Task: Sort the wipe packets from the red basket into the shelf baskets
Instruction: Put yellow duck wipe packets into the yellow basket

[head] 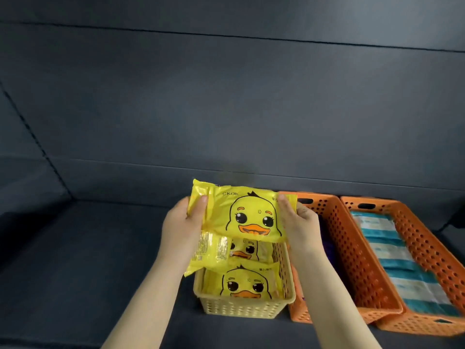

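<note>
We hold a yellow duck packet (241, 215) over the yellow basket (239, 307), gripped at both ends: the left hand (182, 222) pinches its 9 o'clock edge with the thumb on top, and the right hand (299, 222) clamps its 3 o'clock edge the same way. Our fingers behind the packet are hidden. A second packet (208, 253), showing its printed back, hangs tilted under the first at the left hand; we cannot tell whether that hand grips it or it leans on the basket rim.

Inside the yellow basket more duck packets (245, 283) lie stacked, and the held one covers the far part of the basket. At 3 o'clock stands an orange basket (352, 250), touching the yellow one; something purple (327, 248) shows in it, mostly hidden by our right wrist. Further toward 3 o'clock a second orange basket (427, 250) holds blue-and-white packets (400, 260); its near corner is cut off by the frame edge. All rest on a dark shelf (75, 248). No red basket is in view.
</note>
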A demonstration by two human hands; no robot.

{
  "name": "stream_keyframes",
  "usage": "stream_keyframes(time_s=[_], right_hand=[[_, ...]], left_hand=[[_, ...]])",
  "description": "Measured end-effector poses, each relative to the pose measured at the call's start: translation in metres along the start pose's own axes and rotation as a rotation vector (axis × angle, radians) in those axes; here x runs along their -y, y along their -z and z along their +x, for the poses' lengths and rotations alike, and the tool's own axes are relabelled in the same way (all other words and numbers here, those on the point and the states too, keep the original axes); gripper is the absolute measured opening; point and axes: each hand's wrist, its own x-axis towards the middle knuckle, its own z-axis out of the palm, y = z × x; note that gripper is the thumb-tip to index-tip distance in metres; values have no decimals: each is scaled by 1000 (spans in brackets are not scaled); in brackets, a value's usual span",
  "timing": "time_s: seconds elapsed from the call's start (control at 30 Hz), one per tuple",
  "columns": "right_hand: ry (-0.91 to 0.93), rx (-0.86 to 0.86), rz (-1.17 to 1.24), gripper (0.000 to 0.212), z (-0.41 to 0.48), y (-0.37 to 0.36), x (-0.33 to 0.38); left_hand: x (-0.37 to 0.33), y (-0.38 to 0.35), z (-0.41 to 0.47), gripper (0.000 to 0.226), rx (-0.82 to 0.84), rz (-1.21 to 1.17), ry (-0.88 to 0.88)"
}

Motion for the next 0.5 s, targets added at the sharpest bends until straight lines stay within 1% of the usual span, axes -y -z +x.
stream_keyframes(time_s=[0.07,0.1,0.17,0.23,0.27,0.4,0.47,0.5], right_hand=[[34,-60,-64,62,20,0,2],[63,-82,-129,51,30,1,4],[147,-58,-333,51,47,-1,6],[230,-25,-541,51,58,-8,4],[247,-15,-599,48,63,-13,1],[236,63,-774,36,73,-40,-18],[210,51,-877,35,76,-50,-27],[198,29,-891,33,76,-52,-30]], left_hand=[[4,6,8,29,-86,-87,89],[5,9,11,25,-119,-124,137],[7,15,17,19,-154,-202,226],[8,18,22,19,-165,-241,278],[9,19,25,20,-166,-247,287],[8,18,37,19,-148,-270,312],[8,18,44,18,-134,-282,321],[9,17,47,18,-127,-285,320]])
